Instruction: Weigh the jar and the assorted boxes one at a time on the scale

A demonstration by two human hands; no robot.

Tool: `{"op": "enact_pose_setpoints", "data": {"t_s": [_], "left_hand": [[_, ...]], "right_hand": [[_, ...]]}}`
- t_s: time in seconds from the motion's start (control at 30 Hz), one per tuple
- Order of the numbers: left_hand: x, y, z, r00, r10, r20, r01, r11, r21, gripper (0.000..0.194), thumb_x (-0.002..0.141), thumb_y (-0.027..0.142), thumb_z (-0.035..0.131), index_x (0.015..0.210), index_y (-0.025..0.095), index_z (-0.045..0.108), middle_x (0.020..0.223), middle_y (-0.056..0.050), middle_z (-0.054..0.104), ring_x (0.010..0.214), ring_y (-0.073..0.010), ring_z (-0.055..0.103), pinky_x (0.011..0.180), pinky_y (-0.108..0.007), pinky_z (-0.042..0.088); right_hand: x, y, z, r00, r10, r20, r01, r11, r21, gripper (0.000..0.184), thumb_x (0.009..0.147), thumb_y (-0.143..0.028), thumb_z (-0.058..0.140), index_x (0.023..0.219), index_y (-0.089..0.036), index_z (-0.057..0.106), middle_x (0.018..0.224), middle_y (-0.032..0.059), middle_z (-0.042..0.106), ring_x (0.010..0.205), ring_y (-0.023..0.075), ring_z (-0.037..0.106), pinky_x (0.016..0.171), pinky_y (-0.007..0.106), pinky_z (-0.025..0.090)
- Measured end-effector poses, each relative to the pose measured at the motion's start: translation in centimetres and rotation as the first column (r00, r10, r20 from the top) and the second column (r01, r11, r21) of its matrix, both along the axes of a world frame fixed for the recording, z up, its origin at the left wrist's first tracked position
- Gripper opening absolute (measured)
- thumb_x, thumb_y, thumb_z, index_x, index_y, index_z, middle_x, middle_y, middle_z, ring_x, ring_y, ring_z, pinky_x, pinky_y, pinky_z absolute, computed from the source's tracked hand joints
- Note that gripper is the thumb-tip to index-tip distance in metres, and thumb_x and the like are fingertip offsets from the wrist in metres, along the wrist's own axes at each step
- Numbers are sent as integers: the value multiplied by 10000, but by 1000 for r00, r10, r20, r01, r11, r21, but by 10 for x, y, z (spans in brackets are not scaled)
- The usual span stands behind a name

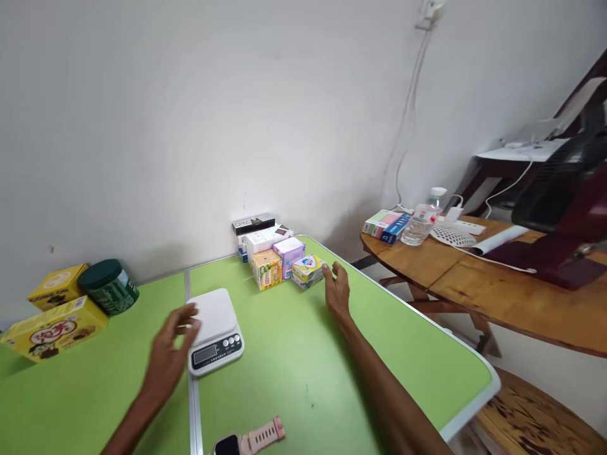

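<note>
My left hand [171, 346] hovers at the left edge of a white digital kitchen scale [215, 315], fingers loosely bent and thumb apart, with nothing in it. The scale's plate is bare and its display looks dark. On the right, my right hand [337, 291] is beside a yellow soap box [307, 270], its fingers curved and apart; whether a fingertip touches the box I cannot tell. Just left of that box stand an orange box [267, 270] and a purple box [289, 255]. A pink-strapped smartwatch [262, 436] lies at the bottom edge, partly cut off.
White and black boxes [253, 224] are stacked by the wall. Yellow cartons [59, 328] and a green canister [109, 287] occupy the left side of the green table [284, 354]. To the right, a wooden table [540, 309] bears a water bottle [420, 224], small boxes and cables.
</note>
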State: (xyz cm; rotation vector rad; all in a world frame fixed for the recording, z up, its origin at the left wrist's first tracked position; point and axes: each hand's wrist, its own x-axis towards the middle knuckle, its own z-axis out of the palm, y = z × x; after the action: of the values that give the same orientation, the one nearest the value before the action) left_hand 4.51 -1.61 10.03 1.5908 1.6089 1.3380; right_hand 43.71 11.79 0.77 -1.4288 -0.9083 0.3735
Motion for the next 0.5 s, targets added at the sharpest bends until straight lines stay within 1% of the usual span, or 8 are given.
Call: {"op": "enact_pose_setpoints", "data": {"t_s": [0.03, 0.07, 0.1, 0.17, 0.23, 0.33, 0.43, 0.5], "left_hand": [[30, 8, -1, 994, -103, 18, 104, 995, -9, 509, 792, 650, 697, 1144, 282, 714, 1182, -119, 745, 999, -318, 716, 883, -492, 600], [59, 16, -5, 977, -208, 48, 210, 977, -27, 499, 813, 616, 709, 1186, 284, 706, 1223, -131, 727, 1013, -313, 707, 869, -478, 596], [86, 26, -12, 950, -301, 80, 305, 951, -51, 509, 814, 590, 733, 1218, 284, 696, 1255, -144, 710, 1024, -310, 699, 854, -464, 592], [131, 48, -31, 902, -408, 142, 422, 902, -89, 527, 828, 558, 745, 1258, 264, 671, 1312, -167, 677, 1069, -301, 681, 871, -446, 576], [167, 75, -54, 877, -449, 171, 472, 872, -130, 571, 830, 546, 750, 1293, 230, 642, 1338, -192, 653, 1088, -297, 673, 893, -443, 566], [209, 115, -81, 874, -444, 196, 473, 870, -139, 642, 817, 557, 753, 1334, 202, 614, 1421, -215, 600, 1175, -326, 652, 977, -478, 540], [241, 142, -97, 853, -458, 249, 491, 867, -87, 683, 822, 557, 743, 1381, 195, 594, 1459, -215, 587, 1292, -369, 608, 1066, -514, 496], [255, 151, -103, 820, -504, 272, 534, 845, -43, 691, 850, 561, 711, 1422, 203, 564, 1467, -205, 592, 1354, -365, 574, 1110, -511, 468]], "right_hand": [[4, 10, -2, 999, 24, -31, -24, 1000, -7, 874, 859, -749, 498, 1427, -88, 559, 1490, 263, 551, 1345, 361, 546, 1121, 525, 414], [6, 20, -3, 998, 44, -54, -44, 999, -7, 901, 847, -769, 504, 1434, -88, 561, 1485, 260, 563, 1339, 362, 554, 1122, 519, 413], [6, 29, -3, 996, 56, -73, -56, 998, -2, 910, 841, -783, 503, 1432, -94, 571, 1472, 252, 581, 1324, 361, 567, 1118, 513, 417], [5, 44, -4, 992, 68, -104, -68, 998, 5, 903, 841, -798, 491, 1421, -114, 596, 1447, 231, 614, 1296, 355, 588, 1109, 499, 422], [6, 53, -5, 990, 77, -117, -77, 997, 6, 884, 848, -799, 479, 1402, -125, 622, 1395, 218, 658, 1261, 348, 611, 1091, 479, 432], [11, 57, -5, 989, 112, -98, -112, 994, 6, 803, 877, -772, 454, 1314, -141, 690, 1241, 186, 746, 1147, 323, 669, 1011, 428, 481], [16, 52, -3, 987, 152, -46, -152, 988, 12, 680, 915, -705, 418, 1153, -167, 759, 1109, 140, 788, 1014, 290, 699, 923, 381, 508], [17, 47, 0, 983, 182, -6, -182, 983, 17, 613, 919, -668, 425, 1043, -183, 778, 996, 103, 800, 909, 264, 697, 868, 354, 514]]}}
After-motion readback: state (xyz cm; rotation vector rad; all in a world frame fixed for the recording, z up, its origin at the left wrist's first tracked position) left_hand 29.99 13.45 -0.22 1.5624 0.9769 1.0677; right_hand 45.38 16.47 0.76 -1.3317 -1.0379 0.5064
